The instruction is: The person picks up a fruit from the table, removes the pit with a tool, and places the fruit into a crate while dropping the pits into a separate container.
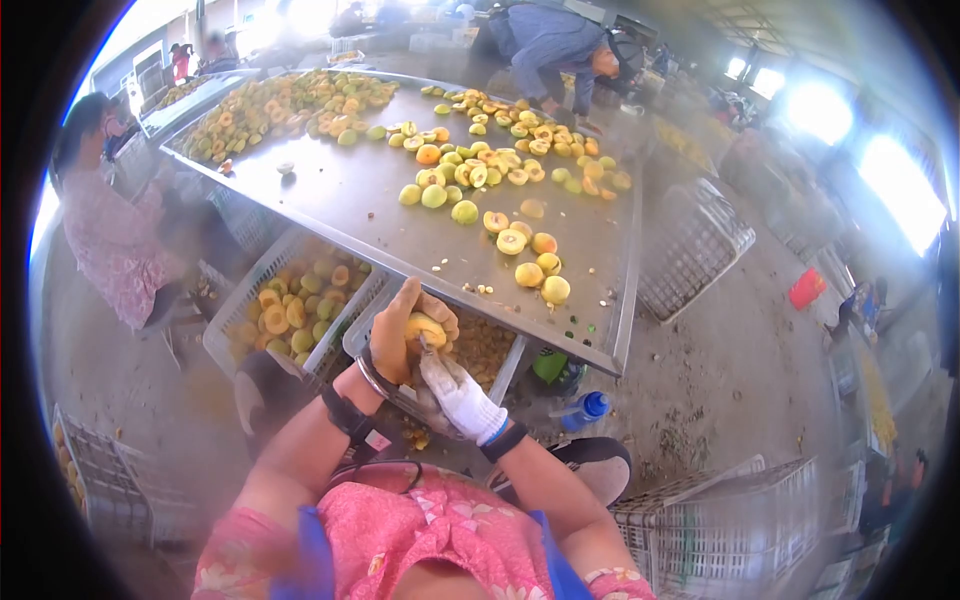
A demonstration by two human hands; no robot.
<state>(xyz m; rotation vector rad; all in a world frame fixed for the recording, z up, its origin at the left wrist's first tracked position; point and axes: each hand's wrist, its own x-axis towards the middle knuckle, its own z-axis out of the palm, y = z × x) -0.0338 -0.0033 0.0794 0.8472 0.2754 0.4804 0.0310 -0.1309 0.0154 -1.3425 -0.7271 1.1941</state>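
Observation:
My left hand [398,335], in a tan glove, has its fingers wrapped round a yellow-orange fruit [426,330] near the table's front edge. My right hand [462,400], in a white glove, is closed just below the fruit, against my left hand. A small tool seems to stick out from its fingertips towards the fruit, too small to make out well. Under both hands is a crate [483,352] with small brown pieces in it. To the left stands a white crate [290,305] of yellow and green fruit, some of it halved.
A metal table [400,235] with whole and halved fruit spreads ahead. A person [560,50] bends over its far side; another [115,220] sits at the left. A blue-capped bottle [586,410] stands right of my hands. Crates [695,245] stand on the floor at the right.

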